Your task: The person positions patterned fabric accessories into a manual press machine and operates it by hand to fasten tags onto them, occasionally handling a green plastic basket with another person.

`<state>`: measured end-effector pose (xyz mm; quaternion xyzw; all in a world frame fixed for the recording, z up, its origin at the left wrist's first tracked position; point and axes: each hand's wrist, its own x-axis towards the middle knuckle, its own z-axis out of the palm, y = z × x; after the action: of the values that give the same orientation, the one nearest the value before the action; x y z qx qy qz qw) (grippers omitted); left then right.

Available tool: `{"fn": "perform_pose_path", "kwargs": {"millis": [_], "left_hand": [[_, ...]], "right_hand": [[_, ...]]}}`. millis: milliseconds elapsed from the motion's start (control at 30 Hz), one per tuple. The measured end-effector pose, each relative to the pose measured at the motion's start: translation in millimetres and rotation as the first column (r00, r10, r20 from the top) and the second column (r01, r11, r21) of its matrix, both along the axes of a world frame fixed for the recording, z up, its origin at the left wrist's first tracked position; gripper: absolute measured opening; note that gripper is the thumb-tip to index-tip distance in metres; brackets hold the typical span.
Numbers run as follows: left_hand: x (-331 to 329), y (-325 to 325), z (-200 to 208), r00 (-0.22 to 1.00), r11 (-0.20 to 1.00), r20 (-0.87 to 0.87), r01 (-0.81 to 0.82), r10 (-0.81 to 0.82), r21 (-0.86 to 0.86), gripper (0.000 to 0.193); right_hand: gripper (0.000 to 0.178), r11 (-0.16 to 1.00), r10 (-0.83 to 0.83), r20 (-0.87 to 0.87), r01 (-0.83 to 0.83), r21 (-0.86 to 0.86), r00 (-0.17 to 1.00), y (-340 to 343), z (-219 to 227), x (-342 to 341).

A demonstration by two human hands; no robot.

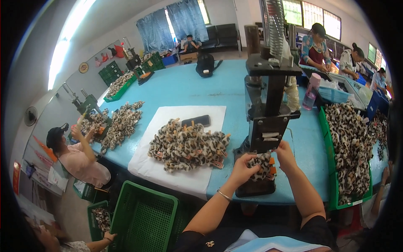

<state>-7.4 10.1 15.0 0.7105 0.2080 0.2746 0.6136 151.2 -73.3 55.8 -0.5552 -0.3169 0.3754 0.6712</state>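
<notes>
A black hand press (pixel 268 122) with a tall coil spring rises in front of me on the blue table. Under its head, a leopard-print plush piece (pixel 262 166) with orange tabs lies at the dark base (pixel 256 188). My left hand (pixel 243 170) grips the plush piece from its left side, thumb on top. Just right of the press head is my right hand (pixel 286 156), its fingers pinched together near the head's lower edge. Whatever they pinch is hidden. To the left, a heap of similar plush pieces (pixel 187 145) rests on a white sheet (pixel 149 168).
Beyond the heap lies a black phone (pixel 196 121). A long green crate (pixel 331 168) of plush pieces stands at right, near a pink-capped bottle (pixel 311 92). Below left is a green basket (pixel 147 214). Co-workers sit left (pixel 79 155) and far right (pixel 315 50).
</notes>
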Motion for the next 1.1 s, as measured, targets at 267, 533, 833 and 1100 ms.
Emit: {"fn": "perform_pose_path", "kwargs": {"millis": [267, 533, 833, 1100], "left_hand": [[2, 1, 12, 0.998, 0.998, -0.035, 0.048, -0.047, 0.047, 0.036], [2, 11, 9, 0.992, 0.992, 0.011, 0.127, -0.127, -0.001, 0.03], [-6, 6, 12, 0.992, 0.992, -0.052, 0.11, -0.113, -0.069, 0.028], [11, 9, -4, 0.992, 0.992, 0.035, 0.12, -0.121, 0.031, 0.025]], "right_hand": [[0.027, 0.935, 0.2, 0.099, -0.159, -0.317, 0.975, -1, -23, 3], [0.039, 0.918, 0.326, -0.023, -0.322, -0.231, 0.945, 10, 6, -5], [0.039, 0.708, -0.644, 0.304, 0.396, 0.585, 0.702, 27, 149, 55], [0.034, 0.72, -0.003, 0.54, -0.373, 0.585, 0.842, 69, 216, 130]]}}
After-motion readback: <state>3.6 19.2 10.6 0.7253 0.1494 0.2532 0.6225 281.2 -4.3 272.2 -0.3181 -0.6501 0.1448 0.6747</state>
